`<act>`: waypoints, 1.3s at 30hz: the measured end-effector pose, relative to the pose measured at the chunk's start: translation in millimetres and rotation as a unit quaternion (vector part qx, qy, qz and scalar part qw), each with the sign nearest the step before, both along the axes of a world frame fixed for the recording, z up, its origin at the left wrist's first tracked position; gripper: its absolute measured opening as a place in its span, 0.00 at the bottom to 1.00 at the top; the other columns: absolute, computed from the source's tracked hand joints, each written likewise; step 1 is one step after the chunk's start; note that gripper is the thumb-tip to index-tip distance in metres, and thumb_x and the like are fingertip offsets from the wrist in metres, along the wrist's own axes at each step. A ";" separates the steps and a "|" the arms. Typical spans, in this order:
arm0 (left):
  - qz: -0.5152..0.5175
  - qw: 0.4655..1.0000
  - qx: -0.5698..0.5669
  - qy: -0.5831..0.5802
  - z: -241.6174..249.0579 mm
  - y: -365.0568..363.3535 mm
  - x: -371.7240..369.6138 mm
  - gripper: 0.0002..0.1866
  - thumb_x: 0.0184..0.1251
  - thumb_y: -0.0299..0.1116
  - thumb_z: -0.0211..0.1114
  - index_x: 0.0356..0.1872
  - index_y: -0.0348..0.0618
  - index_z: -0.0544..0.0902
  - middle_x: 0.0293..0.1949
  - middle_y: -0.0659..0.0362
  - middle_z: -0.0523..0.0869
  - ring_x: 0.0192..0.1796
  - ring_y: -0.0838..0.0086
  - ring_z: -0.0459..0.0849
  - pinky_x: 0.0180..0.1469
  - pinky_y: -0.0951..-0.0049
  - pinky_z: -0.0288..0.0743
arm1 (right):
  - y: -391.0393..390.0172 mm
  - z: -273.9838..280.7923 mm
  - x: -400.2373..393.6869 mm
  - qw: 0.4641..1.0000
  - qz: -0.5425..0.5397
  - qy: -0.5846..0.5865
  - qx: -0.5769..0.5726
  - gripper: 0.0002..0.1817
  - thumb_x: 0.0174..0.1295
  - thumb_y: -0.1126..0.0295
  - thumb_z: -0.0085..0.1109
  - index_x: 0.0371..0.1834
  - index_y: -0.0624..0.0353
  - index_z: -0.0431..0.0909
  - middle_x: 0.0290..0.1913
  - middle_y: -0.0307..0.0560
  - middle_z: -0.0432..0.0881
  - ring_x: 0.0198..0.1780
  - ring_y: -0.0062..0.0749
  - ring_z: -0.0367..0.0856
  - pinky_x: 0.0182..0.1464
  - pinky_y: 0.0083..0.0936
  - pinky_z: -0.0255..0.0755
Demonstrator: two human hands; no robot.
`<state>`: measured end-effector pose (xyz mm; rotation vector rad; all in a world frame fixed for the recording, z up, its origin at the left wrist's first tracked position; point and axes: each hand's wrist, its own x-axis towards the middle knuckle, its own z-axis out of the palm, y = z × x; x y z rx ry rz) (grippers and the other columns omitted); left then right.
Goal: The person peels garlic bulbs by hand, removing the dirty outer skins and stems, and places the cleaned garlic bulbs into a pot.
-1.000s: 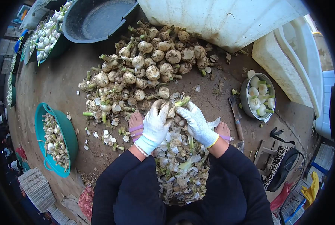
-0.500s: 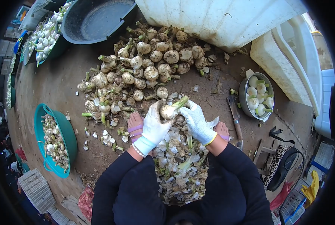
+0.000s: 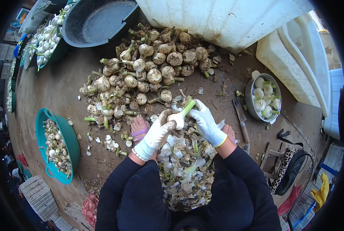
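Observation:
My left hand (image 3: pixel 156 133), in a white glove with soiled fingertips, is closed around a white garlic bulb (image 3: pixel 176 120) whose green stem points up and right. My right hand (image 3: pixel 207 122), gloved too, has its fingers curled against the right side of that bulb, close to the stem; part of them is hidden behind it. Below both hands, between my legs, lies a heap of papery skins and leaves (image 3: pixel 185 181). Just beyond them spreads a big pile of dirty, unpeeled garlic bulbs (image 3: pixel 154 76).
To the right are a knife (image 3: pixel 240 117) and a pot (image 3: pixel 249 92) of peeled bulbs. A teal basin (image 3: pixel 72 144) with small bulbs and trimmings sits at left. A dark tub (image 3: pixel 99 23) and a large white container (image 3: pixel 218 19) stand behind the pile.
The bulb has lost its loose outer skin and shows smooth and white, its stem tipped more upright. My right hand has shifted slightly right, away from the stem.

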<state>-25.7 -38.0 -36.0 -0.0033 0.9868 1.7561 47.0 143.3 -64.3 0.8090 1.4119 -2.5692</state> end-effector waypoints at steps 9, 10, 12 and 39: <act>-0.026 0.953 -0.129 0.274 -21.2 3.9 8.1 0.41 0.61 0.39 0.71 0.68 0.32 0.58 0.59 0.52 0.72 0.61 0.71 0.72 0.63 0.71 0.68 | 3.2 25.4 4.1 0.973 0.100 0.080 0.193 0.22 0.63 0.62 0.62 0.56 0.63 0.75 0.50 0.48 0.81 0.52 0.32 0.78 0.56 0.28 0.70; 0.044 0.963 -0.110 0.240 -17.3 6.0 6.7 0.39 0.62 0.39 0.69 0.68 0.33 0.59 0.60 0.52 0.72 0.62 0.71 0.71 0.63 0.71 0.68 | -1.9 28.5 4.6 0.957 0.112 0.088 0.255 0.21 0.62 0.63 0.62 0.56 0.61 0.76 0.49 0.49 0.81 0.51 0.36 0.79 0.56 0.30 0.71; 0.107 0.960 -0.129 0.225 -20.1 11.4 6.0 0.27 0.68 0.35 0.63 0.64 0.34 0.68 0.55 0.54 0.77 0.57 0.70 0.76 0.59 0.72 0.71 | -13.4 28.2 9.9 0.915 0.127 0.114 0.365 0.19 0.61 0.65 0.62 0.53 0.60 0.77 0.46 0.50 0.80 0.48 0.39 0.80 0.53 0.31 0.72; -0.083 0.615 -0.224 0.751 22.1 10.6 -5.1 0.13 0.48 0.25 0.65 0.38 0.46 0.79 0.39 0.55 0.78 0.43 0.58 0.79 0.41 0.60 0.73 | 4.9 40.7 16.4 0.931 0.033 0.063 0.357 0.12 0.59 0.70 0.65 0.43 0.63 0.80 0.38 0.46 0.82 0.42 0.34 0.82 0.47 0.28 0.74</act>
